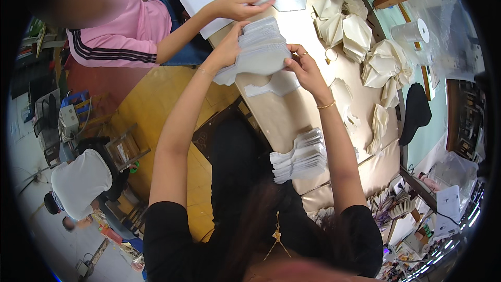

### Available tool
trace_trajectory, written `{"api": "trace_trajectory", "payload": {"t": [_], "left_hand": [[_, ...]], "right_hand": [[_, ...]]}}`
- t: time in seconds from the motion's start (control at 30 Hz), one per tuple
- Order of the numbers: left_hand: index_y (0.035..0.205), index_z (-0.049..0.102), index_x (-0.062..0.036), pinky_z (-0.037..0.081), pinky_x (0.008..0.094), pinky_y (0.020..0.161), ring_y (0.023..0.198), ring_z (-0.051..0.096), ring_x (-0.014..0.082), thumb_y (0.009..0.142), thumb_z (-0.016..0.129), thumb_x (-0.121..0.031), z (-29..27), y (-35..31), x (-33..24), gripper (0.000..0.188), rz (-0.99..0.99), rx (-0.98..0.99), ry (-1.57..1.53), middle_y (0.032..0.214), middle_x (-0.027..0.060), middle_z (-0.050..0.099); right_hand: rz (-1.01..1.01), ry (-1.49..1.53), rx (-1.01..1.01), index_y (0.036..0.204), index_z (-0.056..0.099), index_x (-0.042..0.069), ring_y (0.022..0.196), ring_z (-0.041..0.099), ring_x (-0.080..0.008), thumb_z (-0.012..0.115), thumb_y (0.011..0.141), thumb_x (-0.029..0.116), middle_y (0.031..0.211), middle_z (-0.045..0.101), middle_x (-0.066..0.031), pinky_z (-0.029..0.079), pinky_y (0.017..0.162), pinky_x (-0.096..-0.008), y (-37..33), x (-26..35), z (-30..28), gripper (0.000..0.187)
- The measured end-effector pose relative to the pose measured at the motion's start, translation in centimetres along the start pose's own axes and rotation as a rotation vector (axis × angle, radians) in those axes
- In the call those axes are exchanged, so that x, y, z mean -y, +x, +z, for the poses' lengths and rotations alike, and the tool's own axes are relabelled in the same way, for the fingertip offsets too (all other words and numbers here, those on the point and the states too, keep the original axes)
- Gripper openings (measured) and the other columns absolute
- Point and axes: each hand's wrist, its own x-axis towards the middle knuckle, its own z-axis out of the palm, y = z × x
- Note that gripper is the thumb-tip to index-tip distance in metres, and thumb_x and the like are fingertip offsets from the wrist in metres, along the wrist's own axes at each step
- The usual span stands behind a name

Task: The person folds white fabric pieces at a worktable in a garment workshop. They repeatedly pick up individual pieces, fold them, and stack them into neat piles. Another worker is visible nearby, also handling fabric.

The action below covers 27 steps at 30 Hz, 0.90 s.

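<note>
From the head view, both hands grip a thick stack of pale grey flat cut pieces [258, 52] above the long beige worktable [292, 120]. The left hand [229, 47] clasps the stack's left end, the right hand [302, 70] pinches its right edge. Nearer the person on the table lies a fanned pile of white cut pieces [301, 156]; a co-worker's hand [237, 6] rests beyond the stack

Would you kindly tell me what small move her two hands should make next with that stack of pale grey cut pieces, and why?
Probably lower the stack of pale grey cut pieces onto the tan worktable and square its edges: the left hand and right hand both grip it, and its lower layers droop unevenly toward the left.
</note>
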Motion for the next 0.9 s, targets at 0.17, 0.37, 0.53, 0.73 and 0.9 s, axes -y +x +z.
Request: {"api": "trace_trajectory", "payload": {"t": [0.17,0.37,0.53,0.73,0.9], "left_hand": [[0.141,0.036,-0.0048,0.043,0.0384,0.101,0.117,0.056,0.0332,0.071,0.083,-0.024,0.4,-0.3,-0.6,0.087,0.036,-0.087,0.330,0.125,0.0222,0.056],[0.144,0.033,-0.0045,0.045,0.0449,0.098,0.115,0.056,0.0415,0.068,0.084,-0.049,1.3,-1.8,-0.5,0.102,0.024,-0.159,0.455,0.126,0.0261,0.056],[0.149,0.025,-0.0061,0.042,0.0461,0.102,0.120,0.052,0.0396,0.064,0.084,-0.057,1.9,-3.1,-0.8,0.116,0.174,-0.200,0.600,0.132,0.0244,0.051],[0.152,0.017,-0.0085,0.041,0.0451,0.103,0.121,0.049,0.0388,0.063,0.088,-0.035,3.5,-3.7,-0.8,0.117,0.223,-0.243,0.678,0.139,0.0224,0.044],[0.153,0.016,-0.0077,0.040,0.0451,0.105,0.124,0.046,0.0389,0.065,0.086,-0.027,3.5,-3.5,-0.8,0.114,0.261,-0.212,0.685,0.140,0.0210,0.043]], "right_hand": [[-0.072,-0.192,-0.193,0.120,0.054,0.000,0.095,0.059,-0.0122,0.054,0.099,0.006,0.103,0.063,-0.0043,0.051,0.081,-0.0293,1.9,-4.2,1.5,0.022],[-0.179,-0.623,-0.291,0.111,0.058,0.003,0.091,0.062,-0.0274,0.060,0.090,0.002,0.103,0.063,-0.0125,0.051,0.080,-0.0365,2.2,-5.2,0.6,0.021],[-0.162,-0.599,-0.303,0.112,0.059,0.003,0.095,0.065,-0.0287,0.061,0.089,0.002,0.113,0.061,-0.0143,0.051,0.083,-0.0374,2.8,-3.9,0.3,0.022],[-0.038,-0.516,-0.082,0.131,0.052,0.002,0.124,0.053,-0.0289,0.053,0.096,0.011,0.145,0.045,-0.0161,0.040,0.106,-0.0349,3.2,-1.9,-0.3,0.036],[-0.087,-0.140,0.024,0.146,0.039,0.001,0.144,0.030,-0.0260,0.042,0.100,0.022,0.153,0.038,-0.0140,0.023,0.118,-0.0329,4.2,-2.1,1.0,0.051]]}}
